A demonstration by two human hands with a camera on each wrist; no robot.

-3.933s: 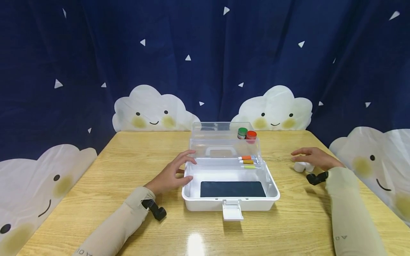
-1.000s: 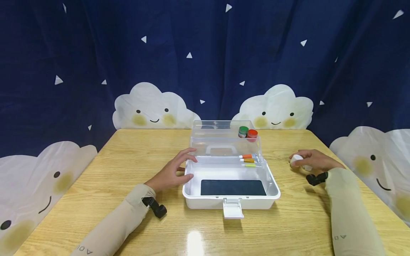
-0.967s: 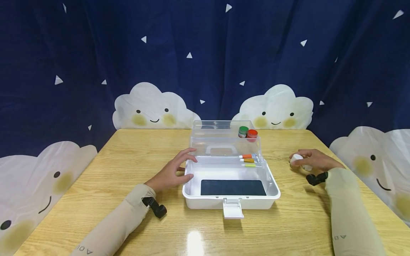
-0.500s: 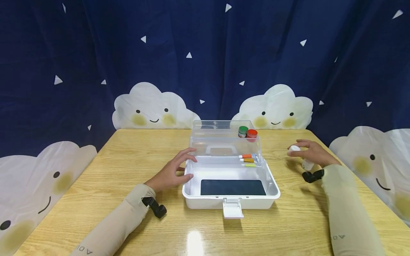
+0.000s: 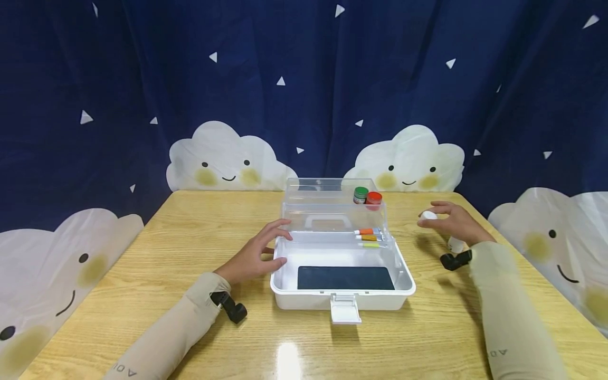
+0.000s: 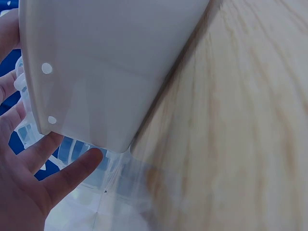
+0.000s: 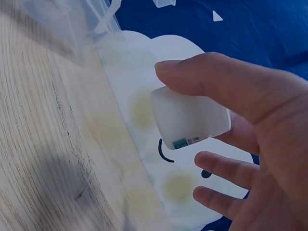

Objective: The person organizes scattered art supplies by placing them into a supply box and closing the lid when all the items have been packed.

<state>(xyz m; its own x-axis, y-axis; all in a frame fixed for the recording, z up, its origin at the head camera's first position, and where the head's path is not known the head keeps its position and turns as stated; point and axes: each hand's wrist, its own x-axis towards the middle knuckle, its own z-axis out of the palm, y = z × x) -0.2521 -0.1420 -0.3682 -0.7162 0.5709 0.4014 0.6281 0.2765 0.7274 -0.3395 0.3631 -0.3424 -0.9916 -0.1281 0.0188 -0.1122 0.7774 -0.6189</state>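
Observation:
My right hand [image 5: 459, 222] pinches a small white paint jar [image 5: 429, 215] between thumb and fingers, held above the table right of the box. In the right wrist view the jar [image 7: 190, 118] shows a small label, while two fingers [image 7: 226, 171] stay off it. Another white jar [image 5: 455, 244] stands on the table below that hand. At the left wall of the open white storage box [image 5: 342, 302], my left hand [image 5: 254, 258] rests with fingers spread. The left wrist view shows its fingers [image 6: 72, 175] by the box's corner.
Orange, ochre and yellow paint tubes [image 5: 368, 238] lie at the box's right rear. A green-lidded jar [image 5: 360, 195] and a red-lidded jar [image 5: 373, 200] sit at the raised clear trays [image 5: 328, 184]. A dark flat rectangle [image 5: 345, 278] lies in the box.
My right hand has taken hold of one white jar, lifted it and moved it left and away from me. The second white jar stays on the table. My left hand has stayed put.

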